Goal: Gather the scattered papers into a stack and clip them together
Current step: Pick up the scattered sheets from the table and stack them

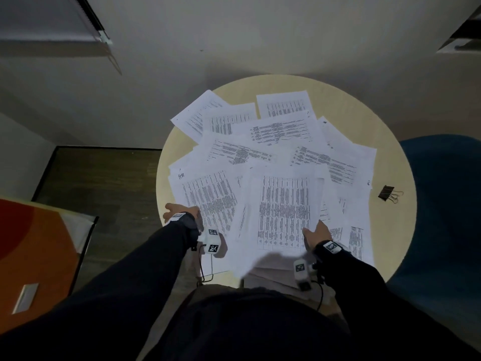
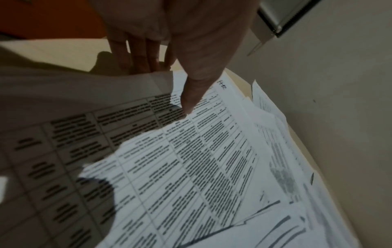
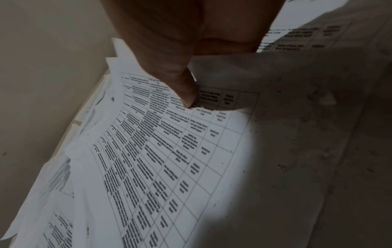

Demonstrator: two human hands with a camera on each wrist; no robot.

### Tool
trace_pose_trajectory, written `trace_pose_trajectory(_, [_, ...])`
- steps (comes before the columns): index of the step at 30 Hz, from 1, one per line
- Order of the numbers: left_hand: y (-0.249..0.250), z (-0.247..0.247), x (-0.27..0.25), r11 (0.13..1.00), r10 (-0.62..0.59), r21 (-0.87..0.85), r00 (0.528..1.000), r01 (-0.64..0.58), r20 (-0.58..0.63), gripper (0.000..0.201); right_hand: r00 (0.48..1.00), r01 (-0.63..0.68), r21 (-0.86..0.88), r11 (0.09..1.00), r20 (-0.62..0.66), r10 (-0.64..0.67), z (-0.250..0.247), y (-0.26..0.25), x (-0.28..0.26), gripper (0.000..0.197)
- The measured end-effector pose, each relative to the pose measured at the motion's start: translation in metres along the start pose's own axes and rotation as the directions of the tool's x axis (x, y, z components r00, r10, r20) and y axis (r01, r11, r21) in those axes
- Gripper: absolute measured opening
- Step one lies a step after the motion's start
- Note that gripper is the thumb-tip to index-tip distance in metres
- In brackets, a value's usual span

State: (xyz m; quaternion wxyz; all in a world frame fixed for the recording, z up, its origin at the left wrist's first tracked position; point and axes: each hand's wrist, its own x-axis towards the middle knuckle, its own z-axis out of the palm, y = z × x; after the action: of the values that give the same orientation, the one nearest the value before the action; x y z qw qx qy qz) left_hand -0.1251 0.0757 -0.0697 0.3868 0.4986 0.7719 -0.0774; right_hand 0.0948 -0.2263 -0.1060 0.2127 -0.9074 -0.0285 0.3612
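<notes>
Several printed sheets [image 1: 273,152] lie scattered and overlapping on a round pale table [image 1: 364,118]. A black binder clip [image 1: 387,193] rests alone near the table's right rim. My left hand [image 1: 179,212] holds the left edge of a sheet marked "HR" [image 2: 191,167]. Its thumb [image 2: 188,100] lies on top and its fingers [image 2: 135,55] reach under the raised edge. My right hand [image 1: 315,234] is at the right edge of the middle sheet [image 1: 283,212]. There the thumb [image 3: 186,95] presses on the print, and the other fingers are hidden behind paper.
A blue chair [image 1: 442,209] stands close against the table's right side. An orange and white panel [image 1: 36,246] lies on the dark floor at the left. Some sheets overhang the table's near and far-left edges. A cream wall rises behind the table.
</notes>
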Motion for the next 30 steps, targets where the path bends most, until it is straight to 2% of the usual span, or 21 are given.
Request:
trace_pose_trajectory(2, [0.004,0.0,0.0,0.991,-0.008,-0.131,0.996,0.019,0.085,0.085,1.0,-0.021,-0.024,0.999,0.014,0.021,0.001,0.0,0.002,0.046])
trace_pose_trajectory(4, [0.003,0.001,-0.002,0.992,0.045,-0.118,0.995,-0.033,0.092,0.081,0.999,-0.03,-0.042,0.999,0.015,0.03,0.001,-0.001,0.002,0.037])
trace_pose_trajectory(5, [0.002,0.001,-0.005,0.993,0.096,-0.075,0.992,-0.09,0.079,0.079,0.999,-0.04,-0.05,0.998,0.017,0.041,0.001,-0.002,0.002,0.033])
trace_pose_trajectory(7, [0.0,0.001,-0.012,0.981,0.192,-0.028,0.981,-0.191,0.04,0.073,0.999,-0.043,-0.047,0.998,0.022,0.044,0.001,-0.003,0.001,0.037])
trace_pose_trajectory(11, [0.003,0.002,-0.031,0.967,0.255,-0.003,0.965,-0.255,-0.057,0.052,0.998,-0.045,-0.036,0.998,0.037,0.047,0.001,-0.002,0.0,0.042])
trace_pose_trajectory(13, [0.002,0.002,-0.035,0.956,0.292,0.02,0.955,-0.291,-0.058,0.043,0.998,-0.044,-0.028,0.999,0.043,0.045,0.001,-0.001,-0.001,0.042])
trace_pose_trajectory(16, [0.002,-0.002,-0.035,0.929,0.368,-0.03,0.929,-0.37,-0.037,0.03,0.998,-0.037,-0.039,0.999,0.04,0.038,0.001,-0.002,-0.004,0.043])
trace_pose_trajectory(18, [0.005,-0.008,-0.037,0.897,0.423,-0.1,0.902,-0.43,-0.081,0.021,0.998,-0.039,-0.048,0.998,0.038,0.041,0.0,-0.004,-0.007,0.042])
trace_pose_trajectory(24, [0.034,-0.03,-0.073,0.75,0.6,-0.198,0.775,-0.631,-0.197,0.01,0.998,-0.043,-0.072,0.997,0.038,0.046,-0.002,-0.005,-0.012,0.038])
trace_pose_trajectory(30, [0.066,-0.053,-0.119,0.565,0.748,-0.194,0.597,-0.802,-0.29,0.02,0.998,-0.036,-0.095,0.995,0.053,0.041,-0.001,-0.004,-0.009,0.051])
